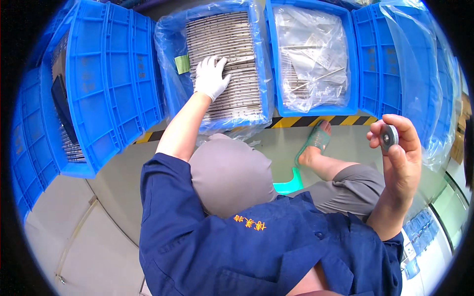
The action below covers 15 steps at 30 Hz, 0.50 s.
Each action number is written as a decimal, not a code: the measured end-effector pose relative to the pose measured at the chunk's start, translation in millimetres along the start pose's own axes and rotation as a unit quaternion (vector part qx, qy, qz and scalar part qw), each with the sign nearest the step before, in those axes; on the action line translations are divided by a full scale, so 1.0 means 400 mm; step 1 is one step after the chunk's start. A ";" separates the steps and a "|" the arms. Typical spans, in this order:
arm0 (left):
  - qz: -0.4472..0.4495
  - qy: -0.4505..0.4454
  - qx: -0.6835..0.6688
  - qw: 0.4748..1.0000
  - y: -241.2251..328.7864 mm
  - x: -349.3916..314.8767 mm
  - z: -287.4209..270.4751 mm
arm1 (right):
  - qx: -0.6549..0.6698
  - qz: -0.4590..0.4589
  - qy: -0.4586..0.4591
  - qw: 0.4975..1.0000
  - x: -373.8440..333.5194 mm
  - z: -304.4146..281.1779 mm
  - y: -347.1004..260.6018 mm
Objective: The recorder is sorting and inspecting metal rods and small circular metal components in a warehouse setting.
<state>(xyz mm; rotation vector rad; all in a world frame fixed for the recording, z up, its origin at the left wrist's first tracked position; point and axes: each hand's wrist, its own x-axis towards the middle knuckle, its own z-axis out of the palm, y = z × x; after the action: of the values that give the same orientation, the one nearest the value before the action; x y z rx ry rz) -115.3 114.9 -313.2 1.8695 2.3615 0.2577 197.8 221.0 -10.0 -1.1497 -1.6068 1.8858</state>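
Observation:
My left hand [211,79], in a white glove, lies on rows of slim metal rods [232,91] with its fingers a little apart. The rods are packed side by side in a blue crate [174,44] lined with clear plastic film, and a green tag [182,64] sits at the left of them. My bare right hand [402,153] is raised at the right, away from the crates. Between its thumb and fingers it holds a small thick grey disc [390,136] with a hole or hub at its middle; its exact kind cannot be made out.
A second blue crate [356,74] stands to the right, with film [316,54] over more rods. Stacked blue crates [116,74] rise at the left, others [375,64] at the far right. Yellow-black floor tape [296,122] runs along the crates. A green stool [289,186] shows below me.

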 end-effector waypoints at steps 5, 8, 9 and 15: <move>0.035 0.036 -0.010 0.999 0.005 -0.025 0.010 | 0.002 0.005 -0.004 1.000 -0.003 0.006 -0.001; 0.020 -0.029 0.039 0.999 0.025 -0.056 0.018 | 0.007 0.006 0.000 1.000 -0.002 0.012 -0.006; 0.008 -0.083 0.055 0.995 0.027 -0.060 0.018 | 0.011 0.006 0.000 1.000 -0.002 0.014 -0.006; -0.003 -0.054 0.010 0.998 0.025 -0.065 0.013 | 0.005 -0.002 -0.006 1.000 -0.006 0.010 0.001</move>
<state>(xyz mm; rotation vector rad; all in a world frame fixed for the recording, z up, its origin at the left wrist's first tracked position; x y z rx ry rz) -98.6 92.0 -316.6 1.8359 2.3067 0.1284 196.0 216.7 -9.7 -1.1329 -1.6040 1.8987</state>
